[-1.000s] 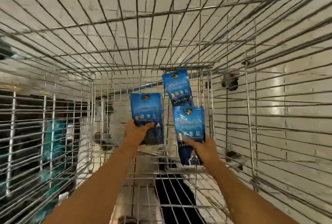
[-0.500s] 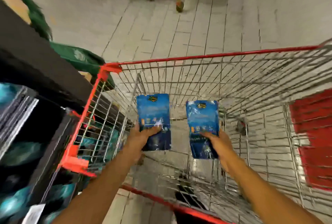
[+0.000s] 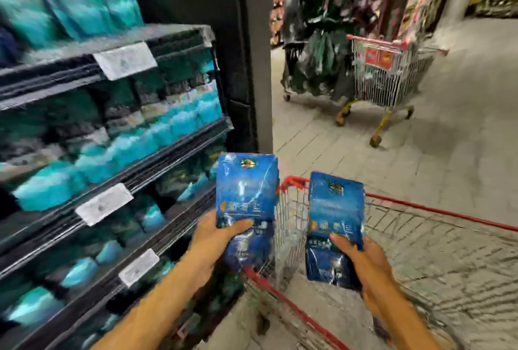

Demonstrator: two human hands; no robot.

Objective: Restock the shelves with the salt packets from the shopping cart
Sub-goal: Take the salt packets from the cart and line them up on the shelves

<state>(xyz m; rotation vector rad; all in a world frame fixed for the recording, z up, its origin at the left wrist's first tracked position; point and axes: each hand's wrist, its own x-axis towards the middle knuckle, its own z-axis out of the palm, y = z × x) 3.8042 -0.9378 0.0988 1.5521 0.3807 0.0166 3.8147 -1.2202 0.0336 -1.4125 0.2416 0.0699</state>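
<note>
your left hand [image 3: 215, 233] grips one blue salt packet [image 3: 246, 195], your right hand [image 3: 361, 258] another [image 3: 335, 220]; two packets, above the cart [image 3: 437, 211].

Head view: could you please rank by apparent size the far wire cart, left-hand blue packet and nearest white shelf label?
1. Far red-rimmed wire cart.
2. Blue salt packet in the left hand.
3. Nearest white shelf label.
Nearness enlarges the packet.

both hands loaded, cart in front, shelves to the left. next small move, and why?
Probably carry the left hand and its blue salt packet leftward to the shelves. That packet is already clear of the cart rim and nearest the shelves; the right hand holds its packet above the cart.
</note>
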